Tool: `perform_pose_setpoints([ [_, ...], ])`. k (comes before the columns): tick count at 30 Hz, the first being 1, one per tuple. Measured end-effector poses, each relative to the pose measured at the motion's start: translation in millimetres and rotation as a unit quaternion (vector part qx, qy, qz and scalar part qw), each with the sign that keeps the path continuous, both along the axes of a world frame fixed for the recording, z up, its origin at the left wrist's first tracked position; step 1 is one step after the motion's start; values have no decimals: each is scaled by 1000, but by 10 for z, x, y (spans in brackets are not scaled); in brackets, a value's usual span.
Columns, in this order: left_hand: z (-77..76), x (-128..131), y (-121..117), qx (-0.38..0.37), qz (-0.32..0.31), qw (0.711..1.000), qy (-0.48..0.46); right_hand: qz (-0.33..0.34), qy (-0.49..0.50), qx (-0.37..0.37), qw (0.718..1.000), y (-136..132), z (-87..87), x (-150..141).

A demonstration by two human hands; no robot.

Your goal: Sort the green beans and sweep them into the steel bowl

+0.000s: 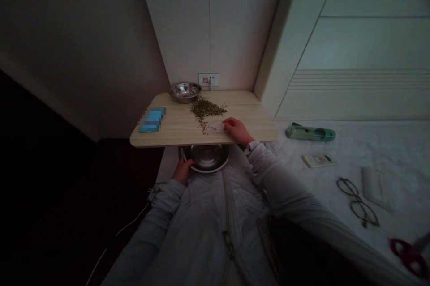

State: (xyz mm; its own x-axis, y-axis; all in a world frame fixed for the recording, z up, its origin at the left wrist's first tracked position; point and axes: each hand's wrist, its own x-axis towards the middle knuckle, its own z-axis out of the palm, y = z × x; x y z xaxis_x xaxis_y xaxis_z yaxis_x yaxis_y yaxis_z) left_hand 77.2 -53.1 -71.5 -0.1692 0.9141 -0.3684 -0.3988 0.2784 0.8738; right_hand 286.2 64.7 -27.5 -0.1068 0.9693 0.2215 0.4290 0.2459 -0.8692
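Note:
A loose spread of small green beans (205, 108) lies on the wooden tabletop (248, 107), trailing toward its front edge. My right hand (238, 131) rests low over the tabletop, its fingers closed on the edge of a thin, pale, see-through piece (214, 127) that looks like plastic. Several beans lie on or beside that piece. Below the front edge, my left hand (183, 172) grips the rim of a steel bowl (207, 157) at my lap. The table edge hides the bowl's far side.
A second steel bowl (185, 92) stands at the back left of the table, with a blurred blue item (152, 119) nearer the left edge. A wall socket (208, 80) is behind. On the bed lie a green pouch (311, 133), phone (319, 160), glasses (356, 200) and red-handled scissors (408, 257).

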Motion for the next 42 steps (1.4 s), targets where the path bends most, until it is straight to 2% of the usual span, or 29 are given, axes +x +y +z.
perform_pose_setpoints([
  [18, 68, 17, -18, -14, 4, 1000, 13, -1, -15, -9, 1000, -84, 100, -14],
  [28, 90, 30, -15, -22, 13, 1000, 14, 65, -21, -7, 998, -43, 51, -2],
  [37, -66, -30, 26, 9, 5, 1000, 16, 83, 36, -8, 996, -52, 88, -23],
  [42, -5, -4, 9, -3, 6, 1000, 4, 69, 56, -23, 996, -39, 130, -124],
])
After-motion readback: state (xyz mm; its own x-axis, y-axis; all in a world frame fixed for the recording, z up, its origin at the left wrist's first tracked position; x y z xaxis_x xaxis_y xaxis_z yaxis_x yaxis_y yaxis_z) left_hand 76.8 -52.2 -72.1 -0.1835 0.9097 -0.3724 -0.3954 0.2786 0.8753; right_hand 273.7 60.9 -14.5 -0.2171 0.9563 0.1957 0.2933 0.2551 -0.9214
